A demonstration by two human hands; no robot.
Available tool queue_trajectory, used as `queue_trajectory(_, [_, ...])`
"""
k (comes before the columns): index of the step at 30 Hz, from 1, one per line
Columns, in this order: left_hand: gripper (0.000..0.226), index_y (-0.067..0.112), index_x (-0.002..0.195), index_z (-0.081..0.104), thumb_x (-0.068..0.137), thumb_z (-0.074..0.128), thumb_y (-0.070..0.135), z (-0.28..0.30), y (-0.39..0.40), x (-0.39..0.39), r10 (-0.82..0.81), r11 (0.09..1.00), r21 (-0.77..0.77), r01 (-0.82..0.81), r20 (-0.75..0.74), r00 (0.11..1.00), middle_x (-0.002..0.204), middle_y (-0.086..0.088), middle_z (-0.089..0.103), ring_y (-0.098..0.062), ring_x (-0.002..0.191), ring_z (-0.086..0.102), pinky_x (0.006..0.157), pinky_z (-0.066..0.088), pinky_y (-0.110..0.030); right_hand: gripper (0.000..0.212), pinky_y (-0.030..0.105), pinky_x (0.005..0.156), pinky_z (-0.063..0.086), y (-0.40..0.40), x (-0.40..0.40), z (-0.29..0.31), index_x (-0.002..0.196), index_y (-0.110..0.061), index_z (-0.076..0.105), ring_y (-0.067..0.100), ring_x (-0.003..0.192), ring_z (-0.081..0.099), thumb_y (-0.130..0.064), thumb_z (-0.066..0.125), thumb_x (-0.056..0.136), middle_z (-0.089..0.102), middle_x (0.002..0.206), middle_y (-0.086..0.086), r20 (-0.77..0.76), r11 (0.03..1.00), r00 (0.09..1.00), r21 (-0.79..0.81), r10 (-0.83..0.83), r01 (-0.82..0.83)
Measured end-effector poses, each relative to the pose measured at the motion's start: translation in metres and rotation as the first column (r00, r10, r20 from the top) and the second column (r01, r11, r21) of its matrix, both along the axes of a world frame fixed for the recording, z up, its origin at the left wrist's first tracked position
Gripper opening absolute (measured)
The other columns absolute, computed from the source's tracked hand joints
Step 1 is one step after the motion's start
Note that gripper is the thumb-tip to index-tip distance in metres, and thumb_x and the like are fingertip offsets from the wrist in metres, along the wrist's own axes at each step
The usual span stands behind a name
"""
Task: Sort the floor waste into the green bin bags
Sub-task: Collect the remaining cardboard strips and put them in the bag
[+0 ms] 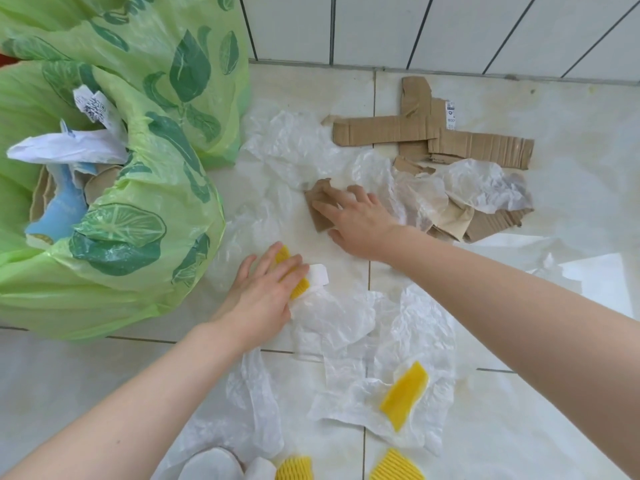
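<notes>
Two green leaf-print bin bags fill the left: the near bag (145, 244) holds paper and cardboard, the far bag (166, 46) stands behind it. My left hand (266, 292) lies over a yellow foam net (300, 288) and a white foam piece (318, 274) on the floor, fingers curled round the net. My right hand (356, 223) rests with spread fingers on a small brown cardboard scrap (318, 206). Clear plastic film (287, 140) lies crumpled round both hands.
Long cardboard strips (433, 133) and torn cardboard under film (485, 220) lie at the right, near the tiled wall (415, 26). More film (346, 327), a yellow foam net (403, 393), two others at the bottom edge (294, 469) and white foam (211, 465) lie near me.
</notes>
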State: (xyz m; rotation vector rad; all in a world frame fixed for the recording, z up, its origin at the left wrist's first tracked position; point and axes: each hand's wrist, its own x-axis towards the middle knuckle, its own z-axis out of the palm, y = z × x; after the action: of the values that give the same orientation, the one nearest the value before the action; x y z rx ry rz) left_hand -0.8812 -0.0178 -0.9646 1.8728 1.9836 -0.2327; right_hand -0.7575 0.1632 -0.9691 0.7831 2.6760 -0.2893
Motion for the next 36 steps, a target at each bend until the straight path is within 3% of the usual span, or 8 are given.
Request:
queue_trajectory(4, [0.062,0.025,0.131,0.047,0.075,0.065,0.044,-0.003,0.002,0.001,-0.029,0.999,0.022,0.031,-0.071,0.997,0.138,0.002,0.043,-0.031,0.135,0.024,0.111,0.015,-0.053,0.040,0.047,0.095,0.038,-0.006,0.003,0.002,0.123,-0.013,0.050,0.037,0.114,0.044,-0.040,0.046,0.093,0.042,0.130,0.011,-0.066,0.998,0.998,0.067,-0.011,0.016])
queue_trajectory(10, [0.062,0.021,0.127,0.043,0.077,0.060,0.053,-0.001,0.029,0.013,-0.009,1.000,0.021,0.012,-0.141,0.990,0.124,0.001,0.045,-0.026,0.128,0.031,0.110,0.007,-0.050,0.052,0.042,0.085,0.045,-0.021,0.013,-0.005,0.128,-0.011,0.038,0.035,0.104,0.046,-0.026,0.063,0.086,0.040,0.124,0.015,-0.102,0.970,0.966,0.019,-0.239,0.242])
queue_trajectory(16, [0.040,0.020,0.115,0.051,0.077,0.062,0.024,0.011,0.062,0.012,-0.016,1.000,-0.024,0.014,-0.112,0.994,0.112,-0.002,0.045,-0.028,0.122,0.032,0.111,0.012,-0.052,0.064,0.041,0.083,0.039,-0.024,0.018,-0.001,0.135,-0.018,0.027,0.035,0.102,0.044,-0.005,0.059,0.082,0.042,0.115,0.017,-0.050,0.912,0.915,-0.121,-0.401,0.393])
queue_trajectory(19, [0.010,0.027,0.090,0.063,0.083,0.060,0.033,0.018,0.070,0.006,0.090,0.996,0.019,-0.090,-0.015,0.996,0.106,0.002,0.052,-0.025,0.120,0.034,0.109,0.012,-0.049,0.047,0.039,0.076,0.035,-0.022,0.031,0.005,0.124,-0.013,0.039,0.032,0.092,0.052,0.003,0.050,0.081,0.053,0.101,0.011,-0.046,0.939,0.945,-0.135,-0.324,0.315])
queue_trajectory(22, [0.018,0.027,0.075,0.067,0.085,0.059,0.040,0.026,0.075,0.004,0.235,0.964,0.109,-0.241,0.067,0.970,0.102,0.007,0.057,-0.022,0.117,0.038,0.109,0.014,-0.047,0.005,0.033,0.066,0.033,-0.025,0.049,0.014,0.093,-0.009,0.048,0.029,0.077,0.052,-0.010,0.048,0.088,0.049,0.087,0.006,-0.123,0.954,0.952,-0.144,-0.281,0.263])
queue_trajectory(29, [0.014,0.017,0.083,0.075,0.078,0.069,0.029,0.039,0.087,0.002,0.428,0.742,0.264,-0.616,0.521,0.739,0.095,0.000,0.069,-0.021,0.097,0.062,0.090,0.043,-0.032,0.026,0.039,0.060,0.044,-0.021,0.091,0.035,0.064,-0.020,0.032,0.026,0.071,0.049,-0.018,0.048,0.085,0.047,0.076,0.003,-0.237,0.865,0.840,-0.253,-0.489,0.432])
queue_trajectory(34, [0.011,0.012,0.084,0.058,0.091,0.051,0.008,0.050,0.106,0.018,0.388,0.635,0.125,-0.762,0.801,0.455,0.076,0.002,0.054,-0.012,0.070,0.046,0.063,0.037,-0.018,0.017,0.034,0.050,0.033,-0.005,0.137,0.033,0.070,-0.009,0.044,0.027,0.065,0.048,-0.017,0.049,0.084,0.050,0.070,0.007,-0.233,0.744,0.708,-0.267,-0.666,0.612])
queue_trajectory(36, [0.011,0.006,0.087,0.050,0.092,0.041,0.005,0.051,0.113,0.034,0.391,0.649,0.131,-0.749,0.787,0.477,0.075,0.001,0.045,-0.012,0.068,0.039,0.056,0.032,-0.014,0.013,0.034,0.053,0.036,0.000,0.156,0.029,0.075,-0.006,0.050,0.030,0.069,0.050,-0.015,0.049,0.084,0.055,0.072,0.010,-0.215,0.684,0.650,-0.265,-0.729,0.679])
